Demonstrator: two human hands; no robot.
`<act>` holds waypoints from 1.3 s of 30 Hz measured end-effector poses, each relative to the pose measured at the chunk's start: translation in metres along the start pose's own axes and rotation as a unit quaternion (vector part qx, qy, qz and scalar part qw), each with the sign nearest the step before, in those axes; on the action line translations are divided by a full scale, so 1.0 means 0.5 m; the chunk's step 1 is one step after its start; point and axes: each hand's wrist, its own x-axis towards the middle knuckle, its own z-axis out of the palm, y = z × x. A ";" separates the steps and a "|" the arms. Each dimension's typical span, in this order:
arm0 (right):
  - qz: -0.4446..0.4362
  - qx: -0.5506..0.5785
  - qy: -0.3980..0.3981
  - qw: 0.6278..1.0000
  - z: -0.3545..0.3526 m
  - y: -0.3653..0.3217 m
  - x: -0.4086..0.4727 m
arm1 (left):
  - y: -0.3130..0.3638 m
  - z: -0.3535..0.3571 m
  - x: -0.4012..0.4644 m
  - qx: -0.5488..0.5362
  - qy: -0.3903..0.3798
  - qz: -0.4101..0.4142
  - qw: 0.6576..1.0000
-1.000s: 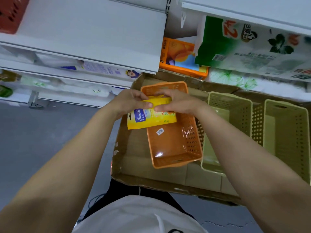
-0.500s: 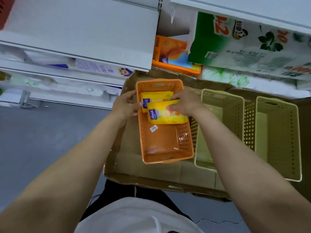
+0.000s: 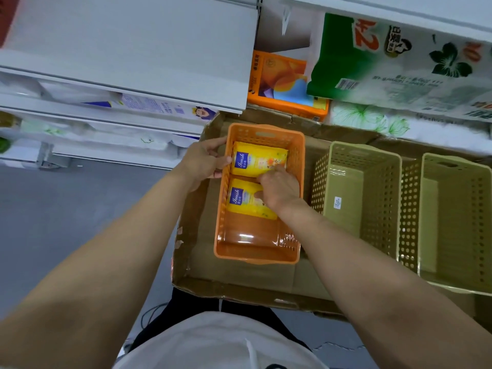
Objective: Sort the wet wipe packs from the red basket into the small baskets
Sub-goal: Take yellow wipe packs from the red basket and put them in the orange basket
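With the left hand (image 3: 203, 162) gripping the orange basket (image 3: 298, 158) wall, the right hand (image 3: 278, 186), seemingly curled on the near pack (image 3: 241, 199), could drag it askew against the far pack (image 3: 259, 159) when lifting away.

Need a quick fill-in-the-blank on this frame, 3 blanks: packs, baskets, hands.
1. The orange basket holds ____ yellow wet wipe packs, a far pack and a near pack.
2. The two baskets right of it, the middle basket and the rightmost basket, are ____ in colour.
3. The left hand grips the orange basket's ____ wall, while the right hand rests on the packs.

Missing words: two; green; left
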 end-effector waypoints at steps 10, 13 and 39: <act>0.027 0.153 0.034 0.987 -0.020 0.012 0.044 | -0.016 -0.003 0.010 -0.048 -0.032 -0.002 0.998; 0.027 0.140 0.015 0.990 -0.003 0.012 0.046 | -0.015 -0.002 0.006 -0.043 -0.036 -0.002 0.998; 0.043 0.123 -0.013 0.991 0.034 -0.009 -0.015 | -0.066 0.041 -0.039 -0.076 0.045 0.027 0.996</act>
